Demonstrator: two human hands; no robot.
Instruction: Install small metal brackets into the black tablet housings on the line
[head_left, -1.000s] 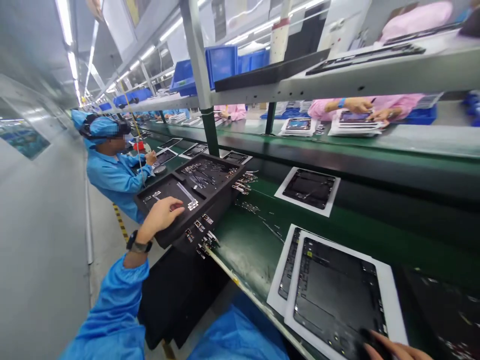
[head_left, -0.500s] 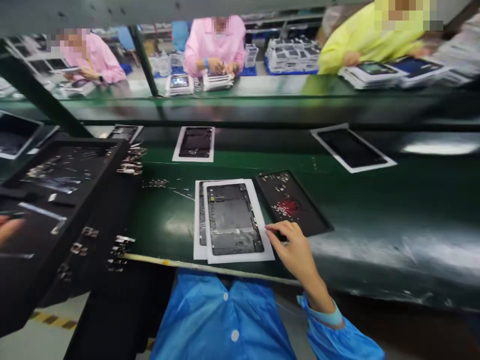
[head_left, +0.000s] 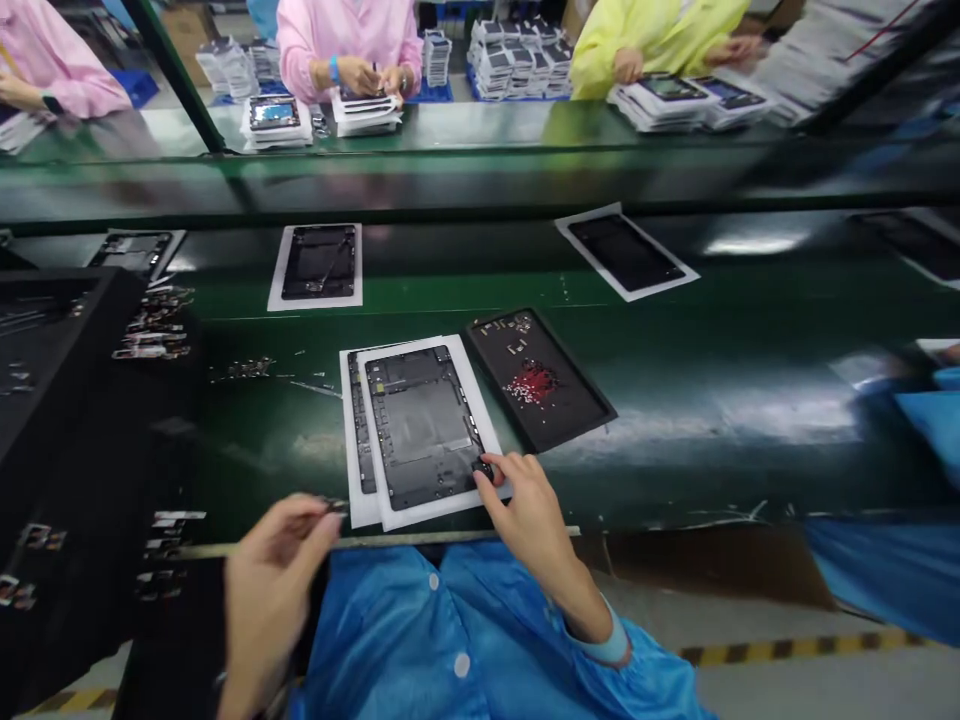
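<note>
My left hand (head_left: pixel 281 565) is closed, with a small dark part (head_left: pixel 334 506) between thumb and forefinger; its exact kind is too small to make out. It is just left of two black tablet back housings on white sheets. The upper tablet housing (head_left: pixel 424 430) partly covers the lower one (head_left: pixel 362 430). At the upper housing's lower right corner, my right hand (head_left: pixel 525 505) pinches the edge between thumb and fingers. Beyond that hand lies a black tray (head_left: pixel 566 415) holding small metal pieces (head_left: pixel 517 347) and a cluster of red and white bits (head_left: pixel 532 383).
A black box (head_left: pixel 52 400) with small parts on its edge stands at left. Loose small parts (head_left: pixel 251 370) lie on the green bench. Further housings (head_left: pixel 319 262) (head_left: pixel 626 252) rest on a belt behind. Co-workers (head_left: pixel 349 50) sit opposite; a blue sleeve (head_left: pixel 930 420) shows at right.
My left hand has come from the box at left to beside the housings, carrying a small part. My right hand has moved from the sheet's edge onto the housing's corner. The view has shifted right.
</note>
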